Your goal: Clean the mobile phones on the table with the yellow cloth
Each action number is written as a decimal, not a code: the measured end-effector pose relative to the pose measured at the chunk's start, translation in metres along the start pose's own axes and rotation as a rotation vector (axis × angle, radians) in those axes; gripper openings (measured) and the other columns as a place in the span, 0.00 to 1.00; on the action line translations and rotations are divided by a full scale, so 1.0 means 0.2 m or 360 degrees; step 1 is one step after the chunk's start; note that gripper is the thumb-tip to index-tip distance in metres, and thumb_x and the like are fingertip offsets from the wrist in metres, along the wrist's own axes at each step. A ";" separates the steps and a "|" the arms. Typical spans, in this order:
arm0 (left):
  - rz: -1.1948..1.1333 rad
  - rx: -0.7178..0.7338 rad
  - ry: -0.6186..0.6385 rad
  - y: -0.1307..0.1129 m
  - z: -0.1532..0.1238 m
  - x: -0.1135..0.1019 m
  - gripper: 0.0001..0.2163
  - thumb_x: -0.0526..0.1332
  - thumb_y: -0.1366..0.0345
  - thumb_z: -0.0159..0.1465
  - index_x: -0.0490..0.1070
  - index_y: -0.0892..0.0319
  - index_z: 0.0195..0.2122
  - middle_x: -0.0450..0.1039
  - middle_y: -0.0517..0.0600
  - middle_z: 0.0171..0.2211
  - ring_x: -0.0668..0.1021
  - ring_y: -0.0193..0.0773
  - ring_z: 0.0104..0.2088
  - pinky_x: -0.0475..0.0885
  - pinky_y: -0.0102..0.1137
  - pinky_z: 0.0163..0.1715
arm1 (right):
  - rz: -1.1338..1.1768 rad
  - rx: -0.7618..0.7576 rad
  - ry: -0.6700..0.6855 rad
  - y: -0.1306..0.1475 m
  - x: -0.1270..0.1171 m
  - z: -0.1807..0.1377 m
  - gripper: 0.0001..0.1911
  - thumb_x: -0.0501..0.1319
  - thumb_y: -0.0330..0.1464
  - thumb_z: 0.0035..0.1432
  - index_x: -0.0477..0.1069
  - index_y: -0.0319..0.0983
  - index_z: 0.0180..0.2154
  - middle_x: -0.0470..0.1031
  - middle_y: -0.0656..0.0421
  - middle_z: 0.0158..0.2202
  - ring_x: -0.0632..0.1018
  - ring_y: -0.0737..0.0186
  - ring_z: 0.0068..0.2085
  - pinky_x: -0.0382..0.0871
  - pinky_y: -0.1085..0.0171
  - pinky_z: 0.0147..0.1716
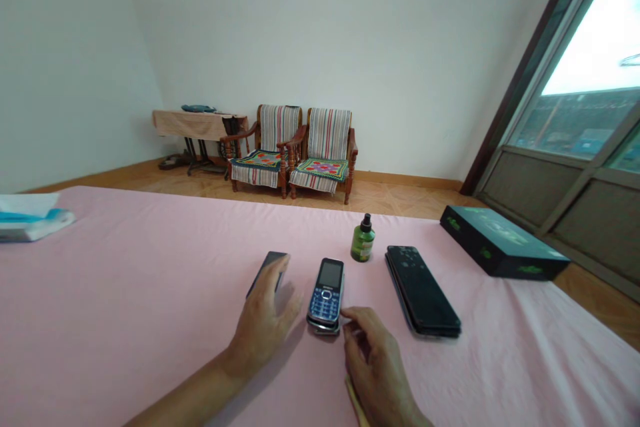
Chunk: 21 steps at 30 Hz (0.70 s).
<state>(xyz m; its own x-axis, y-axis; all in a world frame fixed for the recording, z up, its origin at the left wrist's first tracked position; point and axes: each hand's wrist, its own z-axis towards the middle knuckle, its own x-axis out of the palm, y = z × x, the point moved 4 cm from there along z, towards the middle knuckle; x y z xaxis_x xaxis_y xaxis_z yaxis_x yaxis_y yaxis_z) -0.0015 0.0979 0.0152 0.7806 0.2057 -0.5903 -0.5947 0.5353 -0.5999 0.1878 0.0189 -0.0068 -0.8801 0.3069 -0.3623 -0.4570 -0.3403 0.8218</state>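
Note:
My left hand (264,320) lies on a black phone (269,265), fingers over its near part, on the pink table (125,293). A blue keypad phone (326,295) lies between my hands, stacked on another device. My right hand (373,353) is at that stack's near right corner, fingers curled and touching it. Right of it lies a black smartphone stack (423,290). A small green spray bottle (363,240) stands behind the phones.
A dark box with green print (503,242) sits at the table's right edge. A tissue pack (30,217) lies at far left. Two striped wooden chairs (295,153) and a small covered table (197,123) stand by the far wall. A window (585,113) is at right.

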 end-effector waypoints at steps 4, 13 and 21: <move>-0.0211 -0.0053 0.0280 -0.16 -0.03 0.10 0.31 0.62 0.57 0.61 0.55 0.62 0.63 0.63 0.64 0.61 0.70 0.54 0.58 0.66 0.49 0.57 | 0.0059 -0.0084 -0.0028 0.01 0.00 0.00 0.20 0.52 0.22 0.56 0.69 0.39 0.49 0.73 0.53 0.41 0.77 0.60 0.39 0.73 0.66 0.35; -0.0428 -0.0248 0.0278 -0.19 0.00 0.25 0.32 0.60 0.70 0.56 0.56 0.64 0.63 0.64 0.63 0.60 0.66 0.51 0.62 0.59 0.48 0.61 | -0.0011 -0.0167 0.0003 0.00 0.01 0.01 0.16 0.50 0.22 0.58 0.70 0.37 0.45 0.73 0.54 0.37 0.76 0.62 0.34 0.73 0.67 0.33; -0.0361 -0.0196 0.0166 -0.11 0.02 0.12 0.27 0.57 0.63 0.60 0.59 0.63 0.61 0.67 0.60 0.58 0.70 0.50 0.58 0.63 0.45 0.59 | -0.0063 -0.0097 0.0097 -0.02 0.01 0.00 0.13 0.50 0.24 0.60 0.71 0.36 0.40 0.73 0.53 0.35 0.76 0.61 0.34 0.71 0.66 0.33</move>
<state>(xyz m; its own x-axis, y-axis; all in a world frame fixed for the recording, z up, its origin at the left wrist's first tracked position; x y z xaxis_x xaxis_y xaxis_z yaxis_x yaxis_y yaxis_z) 0.0322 0.0935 0.0160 0.8762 0.0033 -0.4820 -0.4309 0.4532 -0.7803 0.1870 0.0207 -0.0115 -0.8664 0.2675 -0.4217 -0.4972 -0.3829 0.7786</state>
